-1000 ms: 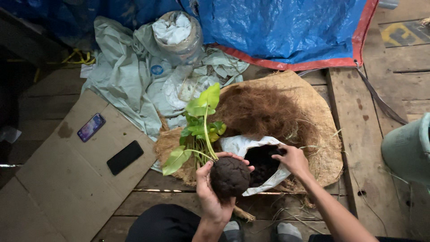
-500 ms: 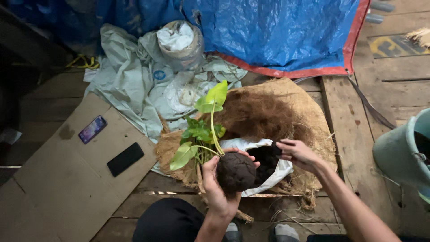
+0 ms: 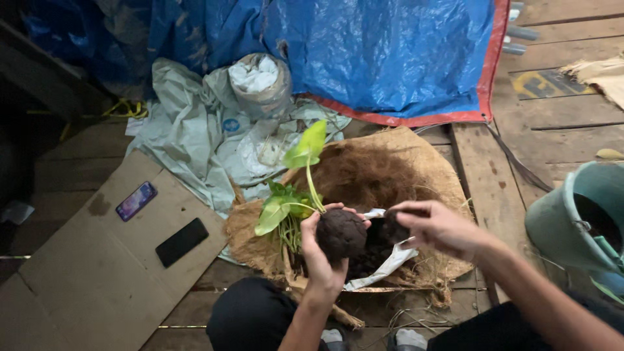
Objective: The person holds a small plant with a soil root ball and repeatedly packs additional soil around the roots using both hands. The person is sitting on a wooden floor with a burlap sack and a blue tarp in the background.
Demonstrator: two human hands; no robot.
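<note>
My left hand (image 3: pixel 323 263) grips a round ball of dark soil (image 3: pixel 340 233) from below, with a green-leaved young plant (image 3: pixel 300 169) rising out of its top. My right hand (image 3: pixel 439 227) is raised just right of the ball, fingers pinched on a small clump of dark soil (image 3: pixel 393 224). Under both hands lies a white bag of dark soil (image 3: pixel 383 263), resting on a brown coconut-fibre mat (image 3: pixel 390 169).
A blue tarpaulin (image 3: pixel 390 52) covers the back. Grey plastic sacks (image 3: pixel 195 136) lie left of the mat. Two phones (image 3: pixel 136 201) (image 3: pixel 181 242) rest on flat cardboard (image 3: pixel 78 279) at left. A green bucket (image 3: pixel 578 221) stands at right on wooden planks.
My right hand has lifted out of the white bag with a pinch of soil and moved up beside the ball. The view has shifted, bringing the green bucket in.
</note>
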